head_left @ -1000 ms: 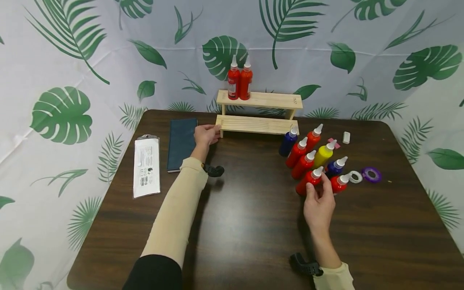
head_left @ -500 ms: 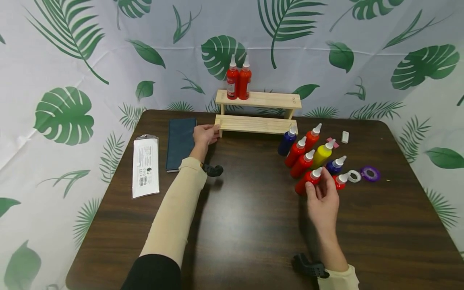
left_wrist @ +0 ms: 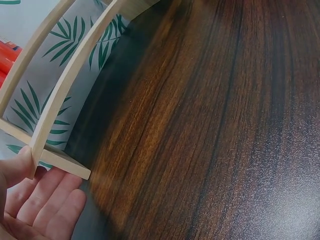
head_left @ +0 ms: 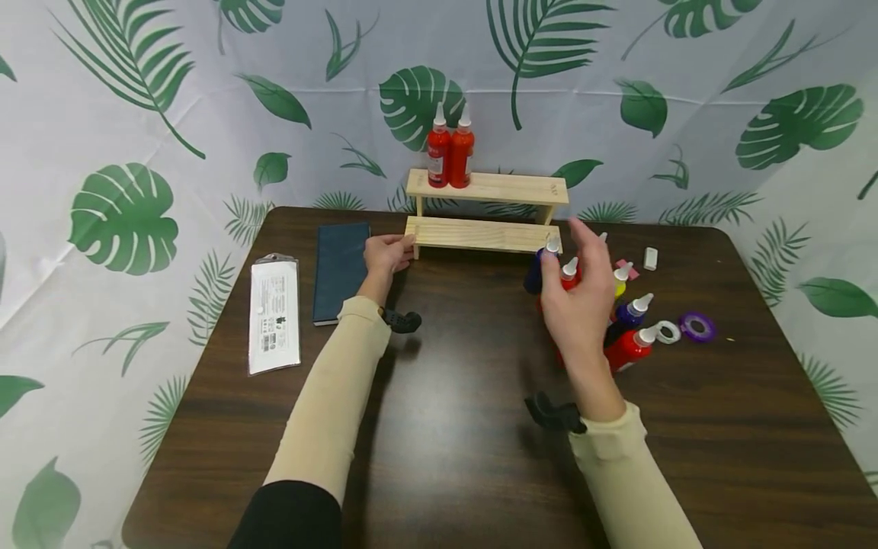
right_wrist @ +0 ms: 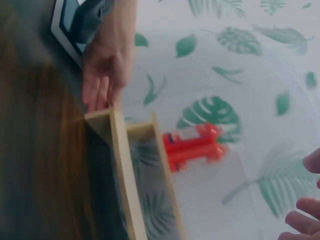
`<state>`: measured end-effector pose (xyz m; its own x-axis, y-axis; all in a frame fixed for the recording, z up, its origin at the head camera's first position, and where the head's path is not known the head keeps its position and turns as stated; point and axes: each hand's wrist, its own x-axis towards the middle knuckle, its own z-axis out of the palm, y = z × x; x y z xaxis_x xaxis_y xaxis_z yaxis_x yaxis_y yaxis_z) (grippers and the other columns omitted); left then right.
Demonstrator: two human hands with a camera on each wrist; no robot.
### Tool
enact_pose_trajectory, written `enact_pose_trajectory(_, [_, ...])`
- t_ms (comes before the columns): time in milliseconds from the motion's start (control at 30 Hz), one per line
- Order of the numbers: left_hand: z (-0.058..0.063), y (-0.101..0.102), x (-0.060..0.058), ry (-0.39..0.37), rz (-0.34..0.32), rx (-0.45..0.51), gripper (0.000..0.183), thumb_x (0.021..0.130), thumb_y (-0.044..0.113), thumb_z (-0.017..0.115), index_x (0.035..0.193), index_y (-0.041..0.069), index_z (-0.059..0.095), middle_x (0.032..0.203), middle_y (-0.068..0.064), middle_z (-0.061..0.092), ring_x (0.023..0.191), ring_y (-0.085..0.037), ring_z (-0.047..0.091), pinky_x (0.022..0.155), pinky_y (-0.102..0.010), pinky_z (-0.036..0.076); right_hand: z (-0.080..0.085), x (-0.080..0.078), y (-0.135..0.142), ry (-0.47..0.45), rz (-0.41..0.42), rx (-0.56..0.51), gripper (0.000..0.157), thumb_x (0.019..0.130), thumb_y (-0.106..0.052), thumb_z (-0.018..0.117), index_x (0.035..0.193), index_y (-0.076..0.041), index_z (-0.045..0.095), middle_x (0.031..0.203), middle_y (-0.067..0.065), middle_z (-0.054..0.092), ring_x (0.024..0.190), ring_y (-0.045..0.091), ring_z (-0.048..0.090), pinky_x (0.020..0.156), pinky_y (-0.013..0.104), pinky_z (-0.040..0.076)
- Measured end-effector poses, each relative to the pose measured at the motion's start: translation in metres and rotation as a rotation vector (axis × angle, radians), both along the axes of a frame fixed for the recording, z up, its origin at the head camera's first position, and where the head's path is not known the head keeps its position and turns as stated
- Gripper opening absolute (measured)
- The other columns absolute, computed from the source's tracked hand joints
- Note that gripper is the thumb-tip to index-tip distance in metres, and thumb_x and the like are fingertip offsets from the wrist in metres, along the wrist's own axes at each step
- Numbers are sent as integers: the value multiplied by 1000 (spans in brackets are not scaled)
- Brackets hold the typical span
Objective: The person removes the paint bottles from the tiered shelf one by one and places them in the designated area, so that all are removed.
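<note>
My left hand (head_left: pixel 387 255) pinches the left end of a small two-tier wooden shelf (head_left: pixel 480 235). In the left wrist view, its thumb (left_wrist: pixel 17 167) lies on the lower board and the fingers are beneath. Two red squeeze bottles (head_left: pixel 450 156) with white nozzles stand on the upper tier. My right hand (head_left: pixel 583 301) is raised over the bottle group, thumb and index spread apart, with no bottle visible between them. It partly hides a dark blue bottle (head_left: pixel 535 271) and several red ones. A yellow bottle (head_left: pixel 620 288), another blue bottle (head_left: pixel 634 311) and a red bottle (head_left: pixel 627 351) stand beside it.
A dark blue notebook (head_left: pixel 341 271) and a white packaged item (head_left: pixel 274 316) lie at the left of the brown table (head_left: pixel 446 427). To the right are a white eraser-like block (head_left: pixel 650 258), a small pink piece (head_left: pixel 626 268), a white ring (head_left: pixel 668 332) and a purple ring (head_left: pixel 697 327).
My right hand has left the front red bottle it was touching and moved up and leftward, fingers spread. The left hand stays at the shelf's end.
</note>
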<state>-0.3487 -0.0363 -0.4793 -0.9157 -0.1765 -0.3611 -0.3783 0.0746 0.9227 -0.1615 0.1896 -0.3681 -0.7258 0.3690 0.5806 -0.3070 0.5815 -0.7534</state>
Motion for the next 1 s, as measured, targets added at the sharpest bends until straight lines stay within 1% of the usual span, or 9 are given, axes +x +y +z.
enact_pose_trajectory(100, [1, -1, 0, 6, 1, -2, 34, 86, 28, 73, 112, 6, 71, 100, -11, 73, 86, -19, 72, 75, -34, 58, 3, -46, -14, -97, 67, 39, 46, 93, -21, 63, 137, -15, 52, 137, 0, 53, 126, 10, 49, 107, 28, 37])
enact_pose_trajectory(233, [0, 0, 2, 11, 0, 7, 34, 86, 28, 73, 112, 5, 70, 101, -13, 72, 87, -21, 72, 75, -35, 58, 3, -110, -25, -269, 152, -2, 50, 96, -25, 58, 142, -15, 45, 141, 5, 50, 129, 19, 48, 108, 32, 38])
enact_pose_trajectory(300, [0, 2, 2, 7, -10, 11, 35, 86, 28, 73, 113, 5, 70, 102, -13, 72, 88, -21, 71, 76, -35, 58, 2, -139, -26, -350, 168, -16, 51, 97, -26, 55, 145, -15, 40, 142, 7, 48, 131, 22, 46, 108, 33, 38])
enact_pose_trajectory(367, [-1, 4, 3, 5, -14, 9, 36, 86, 28, 73, 113, 4, 70, 102, -13, 72, 88, -21, 72, 75, -34, 58, 2, -164, -26, -418, 190, -15, 53, 99, -26, 52, 148, -15, 36, 144, 9, 45, 132, 24, 44, 108, 34, 38])
enact_pose_trajectory(467, [-1, 5, 3, 9, -12, -1, 36, 86, 28, 73, 113, 4, 70, 101, -12, 72, 86, -21, 72, 75, -34, 58, 4, -192, -25, -495, 229, 7, 54, 101, -26, 46, 151, -16, 28, 148, 9, 40, 134, 23, 41, 109, 31, 36])
enact_pose_trajectory(600, [-1, 6, 2, 11, -9, -3, 36, 86, 28, 73, 112, 4, 70, 101, -13, 72, 86, -21, 72, 75, -34, 58, 10, -215, -23, -582, 282, 26, 58, 102, -29, 42, 154, -19, 18, 153, 8, 33, 138, 23, 35, 111, 30, 32])
enact_pose_trajectory(767, [1, 6, 1, -1, -13, -9, 35, 86, 27, 73, 113, 5, 70, 102, -13, 72, 87, -20, 72, 75, -34, 58, 16, -229, -23, -656, 342, 72, 65, 101, -34, 44, 155, -24, 9, 157, 5, 25, 143, 21, 26, 115, 34, 26])
enact_pose_trajectory(900, [2, 5, -1, -1, -3, -23, 35, 86, 27, 73, 113, 5, 70, 102, -13, 72, 87, -20, 72, 74, -34, 58, 20, -234, -28, -651, 356, 123, 64, 100, -33, 48, 155, -24, 16, 154, 3, 32, 142, 20, 29, 114, 36, 28])
enact_pose_trajectory(1000, [1, 3, -2, -5, 9, -31, 35, 86, 27, 73, 112, 4, 70, 101, -13, 72, 86, -21, 72, 73, -34, 58, 19, -234, -34, -630, 332, 91, 58, 100, -31, 50, 151, -21, 26, 149, 4, 39, 136, 20, 38, 111, 34, 34])
